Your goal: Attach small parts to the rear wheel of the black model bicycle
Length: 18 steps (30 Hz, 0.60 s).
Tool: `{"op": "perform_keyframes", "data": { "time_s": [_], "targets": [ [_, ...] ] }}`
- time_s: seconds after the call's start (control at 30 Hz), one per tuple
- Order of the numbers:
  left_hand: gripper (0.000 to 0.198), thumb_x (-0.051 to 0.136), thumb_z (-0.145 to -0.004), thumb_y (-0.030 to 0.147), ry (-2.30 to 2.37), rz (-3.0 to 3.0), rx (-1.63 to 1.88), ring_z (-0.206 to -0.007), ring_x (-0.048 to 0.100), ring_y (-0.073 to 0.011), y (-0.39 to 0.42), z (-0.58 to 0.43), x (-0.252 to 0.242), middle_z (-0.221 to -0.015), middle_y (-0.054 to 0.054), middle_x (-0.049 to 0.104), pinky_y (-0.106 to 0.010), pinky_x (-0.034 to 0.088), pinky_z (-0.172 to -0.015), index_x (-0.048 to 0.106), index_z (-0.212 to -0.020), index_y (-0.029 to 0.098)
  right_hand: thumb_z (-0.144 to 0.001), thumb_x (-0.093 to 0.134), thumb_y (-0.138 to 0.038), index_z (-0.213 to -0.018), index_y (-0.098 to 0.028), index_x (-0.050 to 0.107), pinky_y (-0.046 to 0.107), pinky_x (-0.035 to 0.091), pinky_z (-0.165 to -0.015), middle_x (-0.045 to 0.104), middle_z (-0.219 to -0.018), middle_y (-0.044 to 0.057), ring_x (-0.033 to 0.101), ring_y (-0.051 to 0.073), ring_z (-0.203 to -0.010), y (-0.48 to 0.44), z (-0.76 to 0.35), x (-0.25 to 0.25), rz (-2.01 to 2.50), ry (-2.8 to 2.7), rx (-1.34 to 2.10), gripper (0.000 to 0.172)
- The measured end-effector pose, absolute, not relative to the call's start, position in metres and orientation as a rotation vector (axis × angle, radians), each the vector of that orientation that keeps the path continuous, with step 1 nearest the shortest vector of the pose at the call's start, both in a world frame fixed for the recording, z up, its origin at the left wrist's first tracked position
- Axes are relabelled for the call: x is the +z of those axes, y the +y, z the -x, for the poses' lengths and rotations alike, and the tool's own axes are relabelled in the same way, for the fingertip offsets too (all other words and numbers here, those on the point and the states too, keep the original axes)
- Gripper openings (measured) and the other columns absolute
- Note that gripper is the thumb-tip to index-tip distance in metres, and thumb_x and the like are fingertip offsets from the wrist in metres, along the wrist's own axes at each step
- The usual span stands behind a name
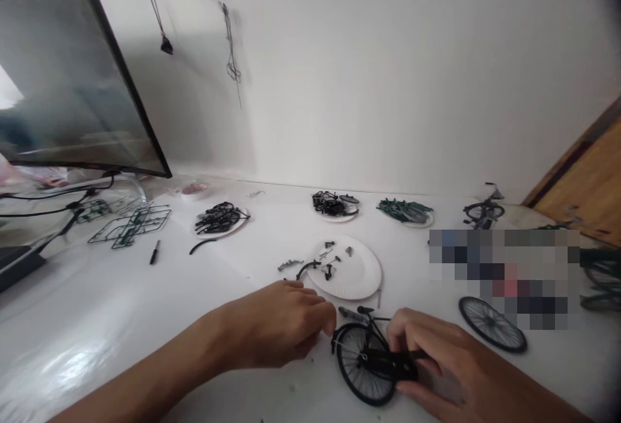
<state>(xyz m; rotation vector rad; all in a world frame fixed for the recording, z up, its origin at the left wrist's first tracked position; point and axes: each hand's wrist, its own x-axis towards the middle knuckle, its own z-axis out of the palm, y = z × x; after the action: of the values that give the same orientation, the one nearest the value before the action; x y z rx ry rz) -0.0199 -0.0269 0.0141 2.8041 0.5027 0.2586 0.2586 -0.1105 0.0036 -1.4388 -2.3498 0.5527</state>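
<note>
Model bicycle [363, 365], one wheel fitted, on the near right of the worktop [97, 319], gripped by the right hand [417, 358]; left hand [276, 323] empty, loosely curled, just beside. Second wheel [492, 324] lies unfitted to the right; small parts [328, 272] remain on a paper plate [359, 279].

The model bicycle [383, 365] looks like black plastic, the plate [359, 284] matt paper, the tabletop [72, 339] glossy white.

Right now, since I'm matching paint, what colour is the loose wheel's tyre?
Black; the loose wheel shows best in the head view.
</note>
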Motion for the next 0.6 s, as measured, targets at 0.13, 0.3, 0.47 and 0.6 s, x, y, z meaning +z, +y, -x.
{"op": "perform_keyframes", "data": {
  "time_s": [0.13, 0.3, 0.47, 0.6],
  "targets": [
    [0.032, 0.056, -0.083, 0.003, 0.565, -2.759, 0.227, -0.081, 0.064, -0.0155, -0.0268, 0.0212, 0.0157, -0.093, -0.001, 0.071, -0.029, 0.049, -0.083, 0.059, -0.110, 0.019, -0.079, 0.061, -0.011, -0.092, -0.023, 0.056, 0.020, 0.056, -0.070, 0.065, -0.097, 0.002, 0.065, 0.015, -0.085, -0.1099, -0.2530, 0.0098, 1.462, -2.356, 0.692, 0.019],
    [0.031, 0.056, -0.081, 0.003, 0.607, -2.721, 0.161, -0.079, 0.063, -0.0162, -0.0316, 0.0211, 0.0196, -0.090, 0.000, 0.071, -0.029, 0.049, -0.079, 0.059, -0.106, 0.021, -0.083, 0.060, -0.012, -0.094, -0.024, 0.054, 0.020, 0.056, -0.073, 0.063, -0.101, 0.002, 0.064, 0.015, -0.090, -0.1121, -0.2520, 0.0076, 1.462, -2.343, 0.769, 0.017],
    [0.027, 0.056, -0.078, 0.001, 0.654, -2.656, 0.097, -0.072, 0.060, -0.0141, -0.0307, 0.0219, 0.0239, -0.083, 0.000, 0.068, -0.028, 0.049, -0.076, 0.058, -0.098, 0.020, -0.089, 0.058, -0.017, -0.101, -0.025, 0.056, 0.022, 0.057, -0.078, 0.063, -0.107, 0.003, 0.064, 0.016, -0.094, -0.1123, -0.2582, 0.0042, 1.431, -2.280, 0.874, 0.015],
    [0.028, 0.053, -0.087, 0.005, 0.615, -2.702, 0.152, -0.079, 0.061, -0.0149, -0.0307, 0.0225, 0.0195, -0.092, -0.001, 0.069, -0.029, 0.048, -0.080, 0.056, -0.109, 0.023, -0.091, 0.056, -0.019, -0.101, -0.025, 0.055, 0.022, 0.057, -0.079, 0.061, -0.107, 0.004, 0.063, 0.015, -0.094, -0.1108, -0.2566, 0.0039, 1.416, -2.282, 0.892, 0.012]
  ]
}}
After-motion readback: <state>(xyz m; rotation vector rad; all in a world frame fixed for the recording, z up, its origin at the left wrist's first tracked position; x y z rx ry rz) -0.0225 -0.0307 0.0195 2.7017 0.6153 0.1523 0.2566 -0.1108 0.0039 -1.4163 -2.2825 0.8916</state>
